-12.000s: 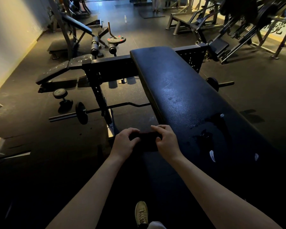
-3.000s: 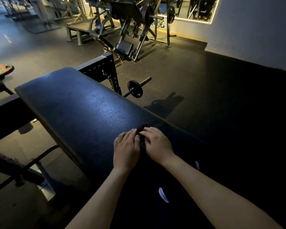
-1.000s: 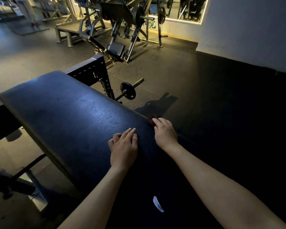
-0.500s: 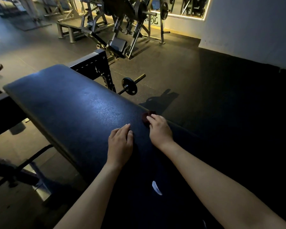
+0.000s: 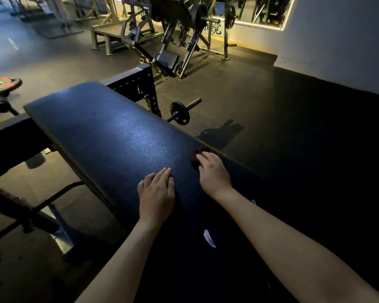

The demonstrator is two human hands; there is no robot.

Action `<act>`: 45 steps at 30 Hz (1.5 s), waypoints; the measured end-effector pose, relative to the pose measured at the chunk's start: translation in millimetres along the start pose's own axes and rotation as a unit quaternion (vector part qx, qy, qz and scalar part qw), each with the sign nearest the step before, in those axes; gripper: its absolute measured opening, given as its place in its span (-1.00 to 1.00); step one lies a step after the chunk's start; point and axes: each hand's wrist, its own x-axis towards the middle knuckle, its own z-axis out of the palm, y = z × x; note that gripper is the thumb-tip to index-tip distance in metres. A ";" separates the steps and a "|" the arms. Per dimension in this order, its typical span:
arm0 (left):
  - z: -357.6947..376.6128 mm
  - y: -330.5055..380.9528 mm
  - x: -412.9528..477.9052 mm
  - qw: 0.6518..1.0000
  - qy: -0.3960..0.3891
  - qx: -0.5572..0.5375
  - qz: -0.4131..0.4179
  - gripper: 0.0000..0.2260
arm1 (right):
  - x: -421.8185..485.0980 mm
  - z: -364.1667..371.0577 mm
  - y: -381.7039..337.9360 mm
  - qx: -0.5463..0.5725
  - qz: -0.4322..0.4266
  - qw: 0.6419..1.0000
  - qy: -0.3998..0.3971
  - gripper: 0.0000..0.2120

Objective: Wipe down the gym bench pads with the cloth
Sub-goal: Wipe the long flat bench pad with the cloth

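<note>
With the left grip [image 5: 157,193] flat and empty on the bench pad [image 5: 109,136], the right grip [image 5: 213,173], curled over the cloth [image 5: 197,155] at the pad's right edge, probably needed firm, overlapping strokes.

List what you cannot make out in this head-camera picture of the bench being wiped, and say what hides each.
Cloth: head view, mostly under the right hand; only a dark red edge shows, so gripped or merely pressed is unclear.
Bench pad, near end: head view, lost in shadow and cut by the bottom edge.
Barbell: head view, its left part hidden behind the pad.
Wall lettering: head view, too small to read.
</note>
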 end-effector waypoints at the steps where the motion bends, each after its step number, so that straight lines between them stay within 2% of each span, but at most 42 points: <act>1: 0.2 0.5 0.5 1.000 -0.003 -0.001 -0.001 -0.49 | 1.1 2.1 -0.3 0.000 0.014 1.000 -0.001 -0.60; 4: 1.5 0.5 3.5 1.000 -0.006 -0.004 -0.012 -0.49 | -11.5 15.5 -20.0 0.030 -0.037 0.999 -0.027 -0.65; 7: 2.4 0.6 5.1 0.999 -0.010 -0.017 -0.027 -0.47 | -30.0 24.0 -26.7 0.045 -0.123 0.989 -0.065 -0.53; 9: 1.9 1.7 4.8 1.000 -0.017 -0.008 -0.024 -0.44 | -20.7 15.7 -16.4 0.023 -0.138 0.988 -0.067 -0.57; 11: 1.7 4.2 4.1 0.999 -0.026 0.018 -0.008 -0.42 | -3.9 6.8 2.0 -0.007 -0.113 0.992 -0.046 -0.63; 15: 3.7 8.6 5.1 0.999 -0.037 0.025 -0.005 -0.53 | 14.1 1.0 20.7 -0.006 0.013 1.000 0.018 -0.62; 22: 17.3 46.4 30.0 0.997 -0.062 -0.042 -0.012 -0.60 | -2.4 0.8 14.8 0.019 -0.089 0.995 -0.034 -0.67; 28: 28.1 56.0 29.7 0.994 -0.079 0.001 0.070 -0.58 | 24.3 -15.3 57.5 0.003 0.079 0.996 0.049 -0.63; 32: 30.1 54.5 31.3 0.995 -0.069 0.000 0.068 -0.59 | 1.7 0.7 29.7 -0.004 0.028 0.998 0.062 -0.68; 36: 28.3 52.3 29.3 0.995 -0.070 -0.017 0.075 -0.54 | -11.4 -6.2 36.8 0.001 -0.044 0.999 0.020 -0.69; 41: 27.0 50.7 24.8 0.993 -0.073 -0.014 0.093 -0.44 | -3.3 -24.2 58.0 -0.032 0.083 0.994 0.066 -0.65; 45: 27.4 52.7 22.9 0.992 -0.066 -0.002 0.110 -0.38 | -17.6 -13.4 28.7 -0.039 0.041 0.997 0.048 -0.65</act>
